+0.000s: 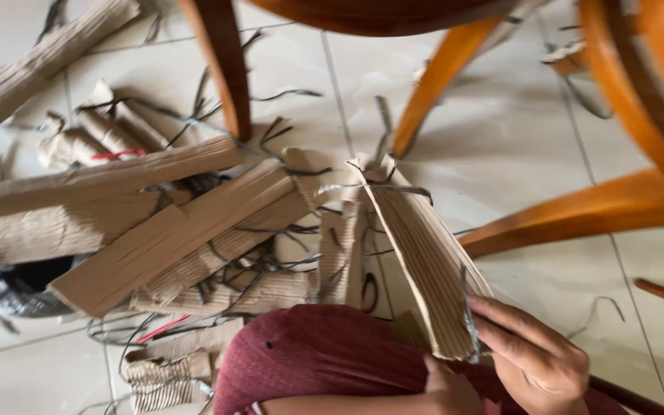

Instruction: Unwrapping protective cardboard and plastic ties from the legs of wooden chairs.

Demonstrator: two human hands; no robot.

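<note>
My right hand [536, 357] grips the near end of a long stack of brown corrugated cardboard strips [420, 246], bound with thin dark wire and pointing away from me. My left hand [451, 388] shows only partly at the bottom, its fingers curled against the underside of the same stack. My knee in dark red cloth [317, 357] lies under both hands. To the left, a loose pile of similar cardboard strips and folded bundles [170, 230] lies on the tiled floor, tangled with dark wire.
Orange wooden chair legs [220, 65] stand just beyond the pile, and more chair parts [601, 207] cross the right side. A long cardboard bundle [48, 58] lies top left. Black plastic [13, 288] sits at the left edge. Wire scraps litter the pale tiles [516, 131].
</note>
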